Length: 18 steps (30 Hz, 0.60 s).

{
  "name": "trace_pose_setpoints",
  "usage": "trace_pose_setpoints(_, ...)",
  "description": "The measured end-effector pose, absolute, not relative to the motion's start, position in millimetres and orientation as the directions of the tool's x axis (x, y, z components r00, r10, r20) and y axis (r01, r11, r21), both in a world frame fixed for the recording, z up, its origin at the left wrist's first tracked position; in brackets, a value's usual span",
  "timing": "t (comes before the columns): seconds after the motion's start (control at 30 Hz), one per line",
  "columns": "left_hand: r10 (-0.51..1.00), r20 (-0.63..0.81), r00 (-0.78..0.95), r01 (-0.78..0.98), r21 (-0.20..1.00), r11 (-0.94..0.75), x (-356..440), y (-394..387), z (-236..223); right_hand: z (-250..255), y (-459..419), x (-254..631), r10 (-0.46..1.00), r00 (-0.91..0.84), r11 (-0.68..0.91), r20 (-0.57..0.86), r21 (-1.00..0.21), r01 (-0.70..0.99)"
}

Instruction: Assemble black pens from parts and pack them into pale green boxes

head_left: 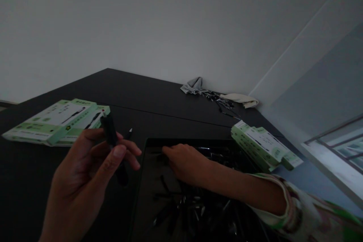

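Where the left hand (82, 177) grips it, left of the centre of the frame, a black pen (109, 130) stands steeply, its upper end leaning toward the left edge. Its body is dark and thick, and a small pale tip with a spot of red shows at the top; the lower part drops behind the thumb and fades into shadow, so its far end is hard to make out. The thumb and bent fingers close around the middle of the pen. Just right of those fingers, a pointed silvery tip (129, 132) shows.

At the lower centre, a black tray (137, 196) holds many dark pens (195, 211), jumbled, with glints of metal among them. The right hand (187, 162) reaches into its upper part, fingers curled downward; whether it grasps anything cannot be told. A patterned sleeve (300, 204) fills the lower right.

Green-and-white boxes (51, 121) printed with pens lie at the left, and more printed boxes (263, 145) rest at the right, beside the tray. Farther back on the black table (136, 90), right of the upper centre, a grey cloth (194, 85), a dark heap (219, 100) and a cream cloth (242, 99) lie near the pale wall (136, 22).
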<state>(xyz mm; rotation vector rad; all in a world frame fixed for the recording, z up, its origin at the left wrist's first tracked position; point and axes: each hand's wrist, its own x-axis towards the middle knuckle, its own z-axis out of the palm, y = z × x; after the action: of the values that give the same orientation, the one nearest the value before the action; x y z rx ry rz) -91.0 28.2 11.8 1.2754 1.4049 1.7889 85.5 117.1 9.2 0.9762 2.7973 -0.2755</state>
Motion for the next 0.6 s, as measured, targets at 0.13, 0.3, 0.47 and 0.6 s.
trace_pose_setpoints(0.13,0.892,0.27,-0.364,0.084,0.963,-0.257,-91,28,10,8,120,76,0.62,-0.755,0.749,-0.215,-0.125,0.651)
trace_pose_setpoints(0.3,0.898,0.259,-0.357,0.101,0.966,-0.239,-91,28,11,0,116,63,0.624,-0.733,0.729,-0.269,-0.137,0.671)
trace_pose_setpoints(0.47,0.878,0.317,-0.359,0.213,0.944,-0.253,-81,29,21,1,109,55,0.599,-0.729,0.722,-0.333,-0.168,0.671)
trace_pose_setpoints(0.6,0.882,0.356,-0.31,0.27,0.922,-0.277,-74,31,28,2,105,53,0.611,-0.716,0.703,-0.337,-0.185,0.687)
